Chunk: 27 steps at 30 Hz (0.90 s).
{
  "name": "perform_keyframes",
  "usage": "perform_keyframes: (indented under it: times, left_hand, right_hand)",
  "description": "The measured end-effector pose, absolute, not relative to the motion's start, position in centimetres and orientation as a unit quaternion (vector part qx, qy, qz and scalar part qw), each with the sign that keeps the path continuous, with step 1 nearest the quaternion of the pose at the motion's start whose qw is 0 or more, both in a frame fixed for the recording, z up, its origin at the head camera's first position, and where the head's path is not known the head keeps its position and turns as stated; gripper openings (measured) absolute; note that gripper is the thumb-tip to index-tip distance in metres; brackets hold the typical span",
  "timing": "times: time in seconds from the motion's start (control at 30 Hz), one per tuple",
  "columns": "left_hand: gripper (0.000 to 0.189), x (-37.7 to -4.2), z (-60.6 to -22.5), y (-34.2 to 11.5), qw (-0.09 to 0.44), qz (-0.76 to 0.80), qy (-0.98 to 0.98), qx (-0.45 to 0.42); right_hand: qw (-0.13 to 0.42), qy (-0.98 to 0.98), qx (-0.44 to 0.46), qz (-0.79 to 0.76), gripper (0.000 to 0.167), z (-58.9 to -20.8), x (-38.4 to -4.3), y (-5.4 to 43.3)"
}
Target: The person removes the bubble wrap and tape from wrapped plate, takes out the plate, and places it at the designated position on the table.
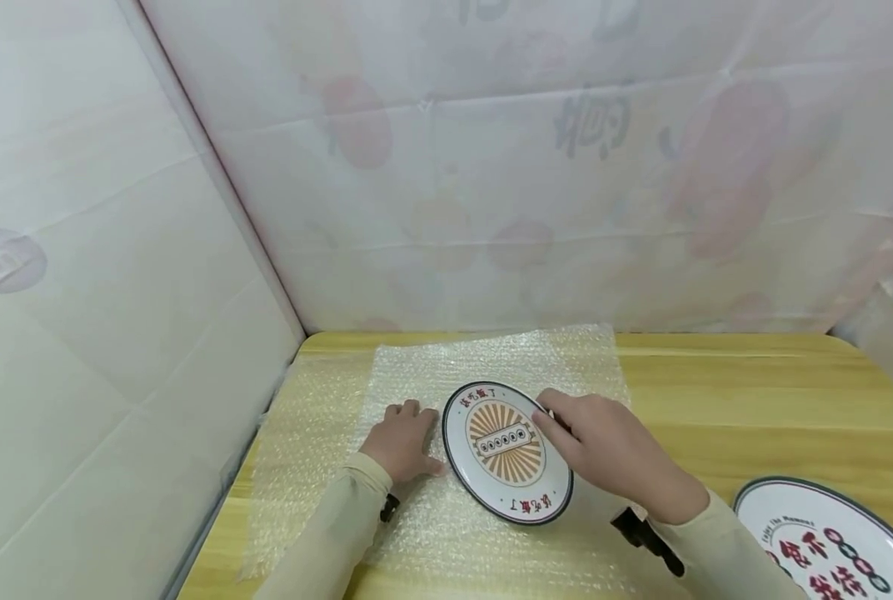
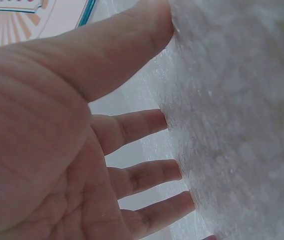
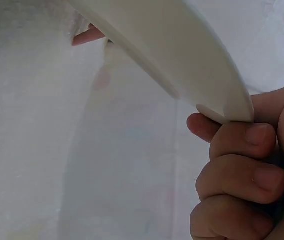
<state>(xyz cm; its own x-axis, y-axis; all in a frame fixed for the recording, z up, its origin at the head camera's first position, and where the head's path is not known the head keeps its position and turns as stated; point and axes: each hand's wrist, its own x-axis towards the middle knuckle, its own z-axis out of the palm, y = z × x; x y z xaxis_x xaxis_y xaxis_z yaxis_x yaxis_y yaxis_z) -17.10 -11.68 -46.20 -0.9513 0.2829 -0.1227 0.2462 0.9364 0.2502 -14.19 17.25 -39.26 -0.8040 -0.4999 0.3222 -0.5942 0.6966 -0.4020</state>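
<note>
My right hand pinches the right rim of a white plate with a dark edge, an orange sunburst and red characters. In the right wrist view the plate's pale underside is tilted up over the sheet, thumb on one face and curled fingers at the other. My left hand rests on the bubble wrap just left of the plate. Its fingers are spread, and the fingertips touch the wrap in the left wrist view.
A second white plate with red characters lies at the table's lower right, cut off by the frame. The wooden table meets a pale printed sheet wall behind and another white wall at the left.
</note>
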Motion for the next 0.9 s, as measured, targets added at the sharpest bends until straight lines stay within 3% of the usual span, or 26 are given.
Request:
perform_keyframes:
  times: [0.17, 0.3, 0.53, 0.77, 0.9]
  left_hand:
    - [0.085, -17.4, -46.2, -11.6, 0.079, 0.11, 0.98, 0.144]
    - [0.084, -17.5, -46.2, -11.3, 0.078, 0.113, 0.979, 0.153]
    - [0.082, -17.1, -46.2, -10.8, 0.076, 0.119, 0.976, 0.163]
    - [0.079, -16.9, -46.0, -11.0, 0.078, 0.122, 0.976, 0.162]
    - [0.078, -16.7, -46.1, -11.4, 0.078, 0.13, 0.975, 0.161]
  right_hand:
    - [0.042, -0.91, 0.233, 0.341, 0.022, -40.0, -15.2, 19.5]
    - [0.049, -0.904, 0.185, 0.381, 0.023, -40.3, -15.8, 22.7]
    - [0.075, -0.91, 0.115, 0.391, 0.038, -40.8, -16.7, 30.9]
    - [0.011, -0.932, 0.02, 0.362, 0.065, -41.9, -17.8, 40.1]
    - [-0.007, -0.93, -0.004, 0.368, 0.07, -43.1, -18.2, 43.9]
